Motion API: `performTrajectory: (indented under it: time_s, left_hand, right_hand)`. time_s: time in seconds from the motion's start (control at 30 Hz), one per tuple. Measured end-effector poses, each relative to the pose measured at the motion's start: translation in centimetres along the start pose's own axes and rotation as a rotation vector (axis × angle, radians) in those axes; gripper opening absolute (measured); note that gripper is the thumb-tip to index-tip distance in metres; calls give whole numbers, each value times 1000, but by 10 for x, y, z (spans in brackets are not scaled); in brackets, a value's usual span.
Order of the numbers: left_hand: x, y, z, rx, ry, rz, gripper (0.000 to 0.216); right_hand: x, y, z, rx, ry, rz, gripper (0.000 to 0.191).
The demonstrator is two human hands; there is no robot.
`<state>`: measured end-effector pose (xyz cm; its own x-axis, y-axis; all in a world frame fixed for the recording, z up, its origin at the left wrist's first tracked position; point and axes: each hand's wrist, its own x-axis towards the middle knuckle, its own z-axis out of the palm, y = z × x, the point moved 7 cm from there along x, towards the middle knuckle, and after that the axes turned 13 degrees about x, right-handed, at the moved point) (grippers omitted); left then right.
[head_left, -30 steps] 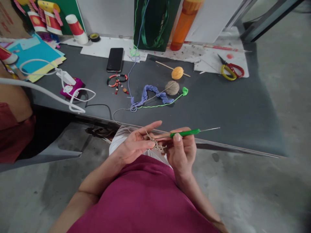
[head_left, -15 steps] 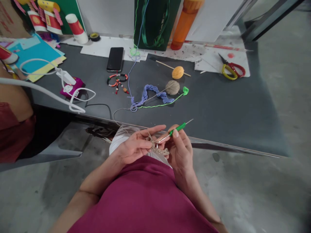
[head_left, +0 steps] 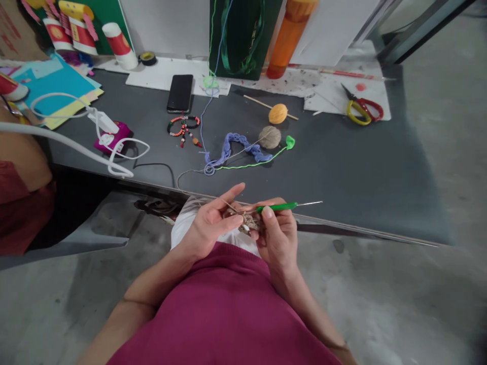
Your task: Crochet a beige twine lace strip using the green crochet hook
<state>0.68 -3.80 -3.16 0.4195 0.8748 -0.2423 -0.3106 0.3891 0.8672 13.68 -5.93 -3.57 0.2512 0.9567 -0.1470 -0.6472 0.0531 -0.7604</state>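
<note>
My left hand pinches a small beige crochet piece between thumb and fingers, its index finger raised with yarn running over it. In my right hand is a green-handled crochet hook, gripped by thumb and fingers; its far metal end points right, and the end at the work is partly hidden. Both hands are close together above my lap, at the table's front edge. From the work, beige yarn leads over the edge to a beige yarn ball on the table.
Behind the hands on the grey table lie a blue-purple crocheted strip, a green yarn strand, an orange yarn ball with a stick, a beaded bracelet, a phone and scissors. An orange bottle stands behind. Another person's arm is at left.
The crochet hook has swung from slanting up to the right to nearly level, its far end further right. My left index finger has lifted, and the crochet piece has turned between my hands.
</note>
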Motion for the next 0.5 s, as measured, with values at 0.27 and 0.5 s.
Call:
performTrajectory:
  time_s: [0.27,0.5]
  left_hand:
    - [-2,8,-3,91,97,60,110]
    - [-4,8,-10,174,131,84,66]
  right_hand:
    - [-3,0,1,-109,-96,-62,21]
    - [0,-16,-2,-216,-96,-272,13]
